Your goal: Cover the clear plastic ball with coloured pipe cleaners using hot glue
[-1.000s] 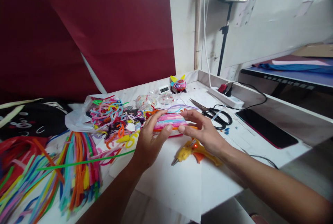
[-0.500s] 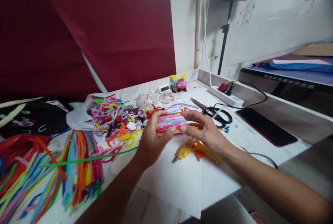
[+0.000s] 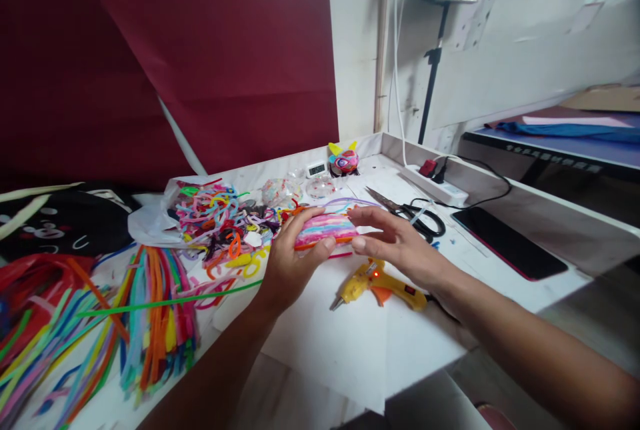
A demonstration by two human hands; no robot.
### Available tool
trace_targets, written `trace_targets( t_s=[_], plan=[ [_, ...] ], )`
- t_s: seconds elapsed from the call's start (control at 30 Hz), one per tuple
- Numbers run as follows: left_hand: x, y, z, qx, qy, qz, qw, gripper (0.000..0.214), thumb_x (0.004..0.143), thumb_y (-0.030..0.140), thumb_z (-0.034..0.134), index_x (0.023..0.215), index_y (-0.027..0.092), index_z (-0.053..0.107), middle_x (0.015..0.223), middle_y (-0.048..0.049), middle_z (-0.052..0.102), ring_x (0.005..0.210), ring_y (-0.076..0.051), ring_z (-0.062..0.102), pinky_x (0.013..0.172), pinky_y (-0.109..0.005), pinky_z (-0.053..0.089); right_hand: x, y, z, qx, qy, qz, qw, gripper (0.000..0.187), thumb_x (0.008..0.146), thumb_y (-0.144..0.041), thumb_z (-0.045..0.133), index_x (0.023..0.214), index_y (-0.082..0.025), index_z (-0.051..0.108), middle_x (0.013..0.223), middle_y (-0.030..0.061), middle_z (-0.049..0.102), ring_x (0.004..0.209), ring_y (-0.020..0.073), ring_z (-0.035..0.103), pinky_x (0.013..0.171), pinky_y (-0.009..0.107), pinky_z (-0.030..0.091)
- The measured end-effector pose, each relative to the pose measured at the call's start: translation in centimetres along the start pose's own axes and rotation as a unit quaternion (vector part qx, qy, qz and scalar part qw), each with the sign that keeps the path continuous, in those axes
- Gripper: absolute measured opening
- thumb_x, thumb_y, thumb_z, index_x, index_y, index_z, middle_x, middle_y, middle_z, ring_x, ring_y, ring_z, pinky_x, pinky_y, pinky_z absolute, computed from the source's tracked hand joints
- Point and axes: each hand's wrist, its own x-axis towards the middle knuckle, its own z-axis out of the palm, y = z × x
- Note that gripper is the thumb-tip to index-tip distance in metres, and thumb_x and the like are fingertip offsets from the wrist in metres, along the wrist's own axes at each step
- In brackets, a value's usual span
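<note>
A flat block of striped pink, blue and orange pipe cleaners [image 3: 325, 229] is held just above the white table. My left hand [image 3: 290, 260] grips its left end between thumb and fingers. My right hand [image 3: 395, 247] pinches its right end, thumb below and fingers over the top. A yellow glue gun [image 3: 383, 283] with a lit red lamp lies on white paper directly under my right hand.
Loose cut pipe-cleaner scraps [image 3: 220, 220] are piled left of the block, long pipe cleaners [image 3: 150, 313] lie at the near left. Black scissors [image 3: 417, 217], a power strip [image 3: 437, 185] and a dark phone [image 3: 507, 243] sit to the right. A small colourful toy [image 3: 344, 162] stands at the back.
Both hands have risen slightly with the block and my right wrist has lifted, so more of the glue gun shows beneath it.
</note>
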Motion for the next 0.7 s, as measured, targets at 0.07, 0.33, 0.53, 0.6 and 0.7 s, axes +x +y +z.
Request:
trace_targets(
  t_s=[0.07,0.33,0.53,0.6,0.7],
  plan=[
    [0.1,-0.3,0.0,-0.029,0.009,-0.01,1.0,0.048,0.08,0.041,0.064,0.124,0.022,0.062,0.131,-0.0049,0.061,0.118,-0.027,0.055,0.103,-0.035,0.04,-0.3,0.1,-1.1,-0.014,0.001,-0.003,1.0,0.048,0.081,-0.051,0.067,0.12,-0.023,0.06,0.129,0.0082,0.06,0.114,0.0263,0.061,0.089,0.04,0.052],
    [0.6,-1.8,0.9,-0.183,0.071,-0.073,0.978,0.045,0.08,0.039,0.066,0.123,0.025,0.062,0.126,-0.0041,0.064,0.12,-0.027,0.056,0.1,-0.035,0.043,-4.4,0.9,-5.3,-0.37,-0.124,0.059,0.919,0.05,0.088,-0.059,0.053,0.116,-0.02,0.064,0.111,0.0102,0.068,0.095,0.0258,0.063,0.081,0.037,0.048],
    [1.0,-2.2,1.2,-0.281,0.095,-0.132,0.946,0.044,0.081,0.038,0.064,0.124,0.026,0.061,0.127,-0.0053,0.064,0.121,-0.027,0.056,0.098,-0.036,0.046,-5.2,2.1,-5.0,-0.492,-0.19,0.059,0.848,0.038,0.089,-0.052,0.052,0.104,-0.019,0.064,0.092,0.0095,0.066,0.078,0.0233,0.061,0.07,0.034,0.043],
    [0.9,-2.2,1.2,-0.283,0.103,-0.148,0.942,0.044,0.08,0.039,0.065,0.123,0.027,0.062,0.128,-0.0054,0.063,0.12,-0.028,0.057,0.092,-0.035,0.05,-4.9,2.4,-4.7,-0.499,-0.196,0.053,0.842,0.03,0.089,-0.046,0.053,0.097,-0.019,0.064,0.09,0.0082,0.065,0.075,0.0213,0.059,0.067,0.031,0.04],
    [1.0,-2.3,1.4,-0.302,0.119,-0.157,0.933,0.045,0.079,0.038,0.067,0.121,0.025,0.064,0.122,-0.0074,0.066,0.112,-0.029,0.061,0.083,-0.036,0.054,-4.3,2.7,-4.3,-0.503,-0.193,0.048,0.841,0.024,0.088,-0.041,0.053,0.091,-0.019,0.062,0.085,0.0064,0.064,0.068,0.0181,0.055,0.062,0.029,0.034]
  ],
)
